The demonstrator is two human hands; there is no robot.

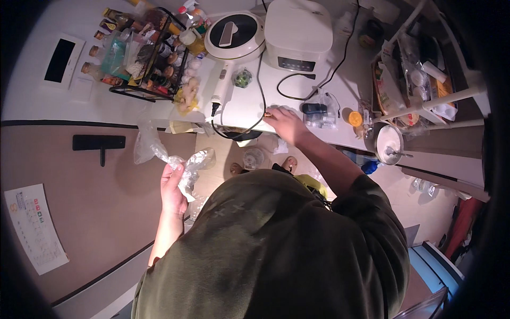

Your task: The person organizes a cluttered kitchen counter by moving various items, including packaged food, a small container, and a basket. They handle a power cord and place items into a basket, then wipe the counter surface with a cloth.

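My left hand (173,190) is closed on crumpled clear plastic bags (190,175), left of my body and below the counter's edge. At the front edge of the white counter (239,113) rests my right hand (285,123). Its fingertips are at a small orange-brown item (267,115) beside a black power cord (261,79); whether they grip it is unclear. Beyond them stands a white electric pan with a lidded top (234,35), its handle pointing towards me. A small bag with green contents (242,77) lies right of that handle.
A white countertop appliance (299,34) stands at the back. To the left is a black wire rack (145,95) of jars and bottles. On the right are a clear bag with a dark item (320,113), an orange-lidded jar (355,118), a bowl with a spoon (388,143) and shelving (450,99).
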